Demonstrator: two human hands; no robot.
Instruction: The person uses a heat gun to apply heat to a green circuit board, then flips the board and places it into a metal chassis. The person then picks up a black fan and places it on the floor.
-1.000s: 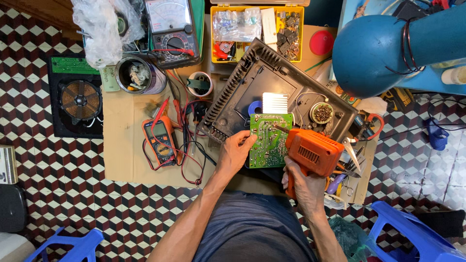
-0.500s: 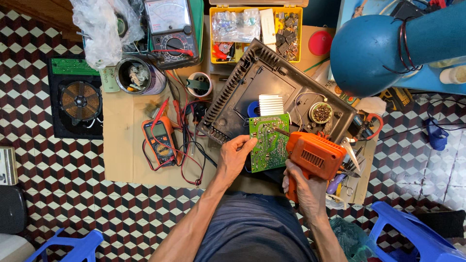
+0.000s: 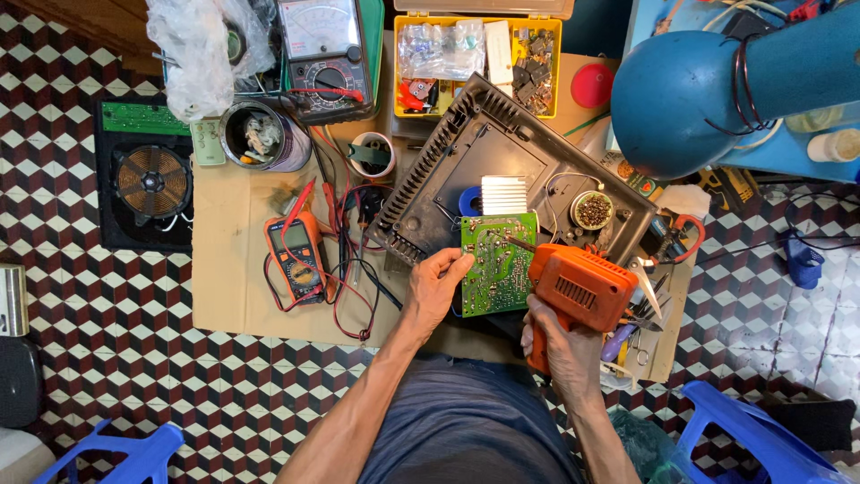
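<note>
Since 1 second ago the drill tip has crept up the board, little else shifted.
From left: my left hand (image 3: 436, 289) pinches the green circuit board (image 3: 498, 264) over the black appliance base (image 3: 502, 184); my right hand (image 3: 563, 345) grips the orange electric drill (image 3: 580, 289), bit on the board. I judge a screw is being driven; next calls for steady pressure.

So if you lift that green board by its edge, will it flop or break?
The green board would probably stay stiff: the left hand grips only one edge and it looks flat, not sagging. It likely feels light, being a thin sheet. It may be fragile, since the side in view is covered in tiny solder spots, so pressing hard could harm it.
</note>
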